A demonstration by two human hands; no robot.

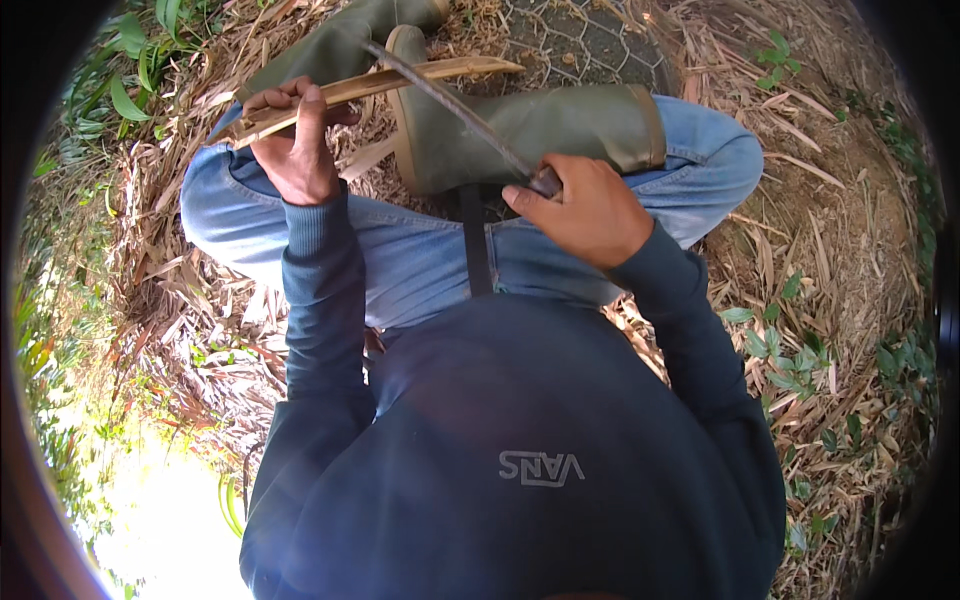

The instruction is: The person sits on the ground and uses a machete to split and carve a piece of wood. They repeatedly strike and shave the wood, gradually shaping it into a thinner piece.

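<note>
My left hand [305, 155] is closed around a long split piece of pale wood, perhaps bamboo [460, 67], with its pointed end toward the right. My right hand [600, 210] grips the dark handle of a long, narrow-bladed knife [462, 112]. The blade slants up and left from that hand and crosses the wood in view, near its middle. Whether the edge touches the wood I cannot tell. Fingers of my left hand are partly hidden behind the piece.
My legs are folded in blue jeans [400, 255], with an olive rubber boot [540, 125] across the front and another boot [330, 45] behind the wood. Wire mesh [590, 45] lies beyond. Dry leaves and shavings [200, 340] cover the ground; green plants [790, 350] grow at the sides.
</note>
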